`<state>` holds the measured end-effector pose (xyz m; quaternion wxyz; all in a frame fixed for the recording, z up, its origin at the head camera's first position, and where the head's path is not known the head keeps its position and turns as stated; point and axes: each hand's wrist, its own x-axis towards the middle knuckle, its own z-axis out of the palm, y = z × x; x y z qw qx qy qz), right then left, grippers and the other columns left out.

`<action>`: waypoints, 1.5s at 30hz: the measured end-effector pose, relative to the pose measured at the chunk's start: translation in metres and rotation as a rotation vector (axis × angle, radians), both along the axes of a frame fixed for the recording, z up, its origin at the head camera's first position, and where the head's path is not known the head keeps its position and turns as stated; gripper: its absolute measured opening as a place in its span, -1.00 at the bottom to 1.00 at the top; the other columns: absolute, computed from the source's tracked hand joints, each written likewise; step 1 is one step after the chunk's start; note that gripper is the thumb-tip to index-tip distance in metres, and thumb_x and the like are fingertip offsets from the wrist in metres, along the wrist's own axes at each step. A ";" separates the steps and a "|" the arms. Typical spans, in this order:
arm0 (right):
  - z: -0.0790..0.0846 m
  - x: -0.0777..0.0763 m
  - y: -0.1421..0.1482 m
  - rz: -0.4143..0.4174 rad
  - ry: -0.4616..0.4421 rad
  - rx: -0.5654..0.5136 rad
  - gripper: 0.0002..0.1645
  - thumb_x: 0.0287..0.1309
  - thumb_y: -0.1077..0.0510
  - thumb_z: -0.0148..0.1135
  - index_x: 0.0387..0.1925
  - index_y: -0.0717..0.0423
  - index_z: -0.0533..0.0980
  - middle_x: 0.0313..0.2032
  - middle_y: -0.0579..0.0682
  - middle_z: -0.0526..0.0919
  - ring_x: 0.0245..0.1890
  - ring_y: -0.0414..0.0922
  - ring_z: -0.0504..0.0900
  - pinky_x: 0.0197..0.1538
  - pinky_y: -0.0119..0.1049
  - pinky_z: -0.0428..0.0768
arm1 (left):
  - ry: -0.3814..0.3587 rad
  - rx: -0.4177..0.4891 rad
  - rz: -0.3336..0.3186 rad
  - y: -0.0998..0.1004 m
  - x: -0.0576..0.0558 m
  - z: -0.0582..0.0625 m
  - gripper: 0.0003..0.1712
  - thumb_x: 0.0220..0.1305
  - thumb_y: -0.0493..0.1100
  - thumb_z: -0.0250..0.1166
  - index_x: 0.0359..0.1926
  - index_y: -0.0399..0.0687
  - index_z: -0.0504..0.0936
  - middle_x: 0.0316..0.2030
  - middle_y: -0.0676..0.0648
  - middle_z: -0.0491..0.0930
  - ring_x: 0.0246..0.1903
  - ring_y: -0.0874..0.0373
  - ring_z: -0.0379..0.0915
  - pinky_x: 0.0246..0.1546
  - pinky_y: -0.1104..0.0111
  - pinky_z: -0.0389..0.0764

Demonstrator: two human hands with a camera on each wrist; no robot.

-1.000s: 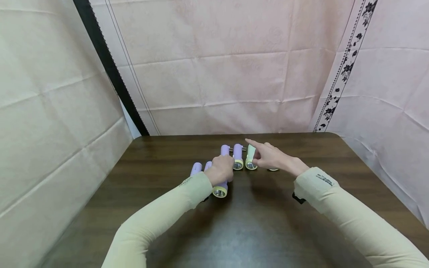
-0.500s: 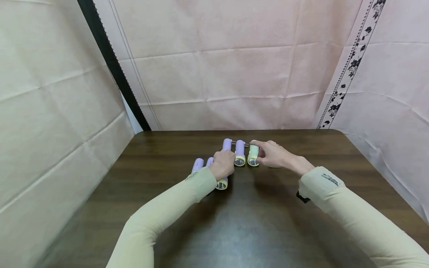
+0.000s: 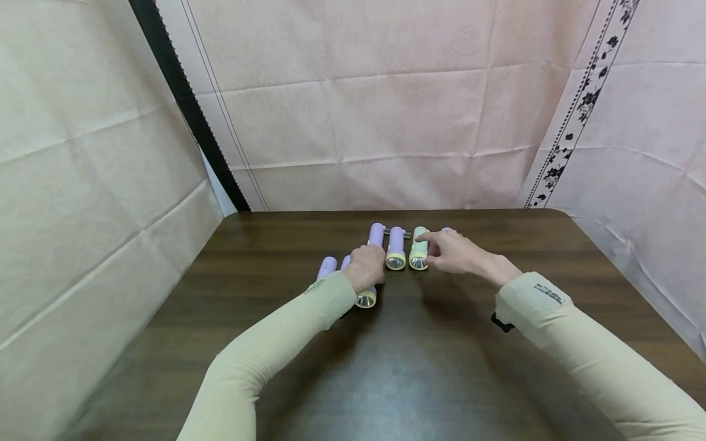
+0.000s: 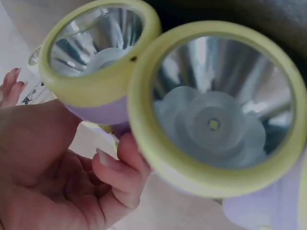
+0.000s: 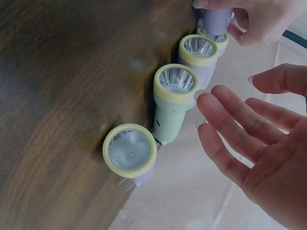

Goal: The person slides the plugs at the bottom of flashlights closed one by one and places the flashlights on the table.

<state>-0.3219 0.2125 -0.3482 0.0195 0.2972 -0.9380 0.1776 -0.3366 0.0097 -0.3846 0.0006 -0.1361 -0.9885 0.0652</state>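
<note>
Purple flashlights with yellow lens rims and one mint green flashlight [image 3: 419,245] lie on the dark wooden table. My left hand [image 3: 365,268] grips a purple flashlight [image 3: 366,299], its lens facing me. Farther back, another purple flashlight [image 3: 377,234] and a second purple flashlight [image 3: 396,244] point the same way. Relaxed and slightly bent, the fingers of my right hand [image 3: 455,251] are at the green flashlight's side. The right wrist view shows a purple flashlight [image 5: 130,152] with two metal prongs beyond the green one; my right hand mostly hides it in the head view.
Left of my left hand lie two more purple flashlights, one farther out [image 3: 326,266] and one closer [image 3: 345,262], partly covered by my hand and sleeve. Pale cloth [image 3: 353,135] hangs behind the table's far edge [image 3: 298,212] and along both sides.
My right index finger, stretched out earlier, has come down and bent beside the green flashlight. My left hand keeps its grip on the purple flashlight. The head view has tilted slightly.
</note>
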 end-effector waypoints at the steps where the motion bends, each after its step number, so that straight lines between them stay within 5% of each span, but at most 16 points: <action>1: 0.000 0.000 0.000 0.003 0.000 -0.002 -0.46 0.11 0.27 0.18 0.18 0.26 0.46 -0.54 -0.11 0.60 -0.54 -0.25 0.44 -0.40 -0.36 0.40 | -0.008 0.007 0.007 -0.001 -0.001 -0.001 -0.48 -0.05 0.07 0.50 -0.08 -0.07 0.65 -0.09 -0.07 0.67 -0.12 0.03 0.63 -0.28 0.20 0.66; 8: 0.001 0.001 0.002 0.009 0.000 -0.012 -0.51 0.12 0.28 0.15 0.14 0.29 0.48 -0.53 -0.06 0.61 -0.56 -0.26 0.44 -0.40 -0.35 0.43 | -0.020 0.041 0.005 -0.004 -0.002 -0.001 -0.32 -0.13 0.21 0.53 -0.04 -0.07 0.62 -0.06 -0.09 0.66 -0.11 0.00 0.63 -0.31 0.19 0.66; 15: 0.001 0.001 0.002 0.011 -0.004 -0.016 -0.51 0.11 0.30 0.12 0.12 0.28 0.49 -0.56 -0.09 0.59 -0.57 -0.26 0.44 -0.38 -0.34 0.43 | -0.052 0.081 -0.002 -0.010 -0.007 0.008 -0.46 -0.11 0.25 0.51 -0.27 -0.03 0.62 -0.10 -0.10 0.64 -0.12 -0.03 0.61 -0.29 0.18 0.64; 20: 0.000 -0.002 0.004 0.013 -0.011 -0.027 -0.52 0.10 0.31 0.11 0.11 0.29 0.50 -0.58 -0.10 0.57 -0.62 -0.26 0.42 -0.40 -0.34 0.42 | -0.040 0.162 -0.004 -0.010 -0.031 0.020 -0.52 0.11 0.20 0.38 -0.20 -0.11 0.61 -0.07 -0.17 0.62 -0.13 -0.07 0.61 -0.23 0.17 0.64; 25: 0.000 -0.004 0.005 -0.004 -0.003 -0.026 -0.54 0.07 0.31 0.11 0.07 0.27 0.52 -0.59 -0.12 0.58 -0.61 -0.27 0.44 -0.36 -0.33 0.46 | 0.005 0.204 -0.075 -0.007 -0.062 0.023 -0.80 0.40 -0.20 0.08 -0.14 -0.18 0.60 -0.07 -0.22 0.62 -0.13 -0.08 0.60 -0.22 0.14 0.62; 30: -0.001 -0.007 0.007 -0.013 0.002 -0.023 -0.55 0.07 0.30 0.15 0.05 0.31 0.53 -0.56 -0.09 0.62 -0.55 -0.28 0.47 -0.29 -0.31 0.50 | -0.101 0.253 -0.011 -0.001 -0.086 0.014 -0.84 0.36 -0.20 0.10 -0.39 -0.13 0.49 -0.17 -0.17 0.58 -0.27 0.01 0.52 -0.34 0.23 0.51; 33: -0.002 -0.006 0.007 -0.008 -0.010 -0.027 -0.55 0.09 0.31 0.14 0.06 0.33 0.53 -0.56 -0.07 0.62 -0.57 -0.28 0.45 -0.31 -0.31 0.49 | -0.162 0.282 0.059 0.002 -0.089 0.008 -0.83 0.29 -0.19 0.17 -0.43 -0.12 0.42 -0.18 -0.17 0.54 -0.30 0.02 0.45 -0.35 0.25 0.48; 38: -0.003 -0.005 0.010 -0.013 -0.017 -0.024 -0.53 0.10 0.30 0.12 0.09 0.33 0.50 -0.50 -0.03 0.67 -0.53 -0.26 0.52 -0.29 -0.26 0.55 | -0.148 0.318 0.130 0.005 -0.089 0.002 -0.82 0.26 -0.22 0.11 -0.16 -0.22 0.46 -0.06 -0.20 0.52 -0.19 -0.03 0.50 -0.23 0.20 0.56; 45: -0.008 -0.011 0.023 -0.041 0.029 -0.033 -0.44 0.08 0.28 0.13 0.19 0.25 0.45 -0.46 -0.04 0.66 -0.45 -0.22 0.60 -0.28 -0.24 0.56 | -0.067 0.383 0.129 0.002 -0.087 0.016 -0.62 0.18 -0.16 0.23 -0.02 -0.26 0.45 -0.03 -0.19 0.52 -0.04 -0.10 0.54 -0.06 0.11 0.58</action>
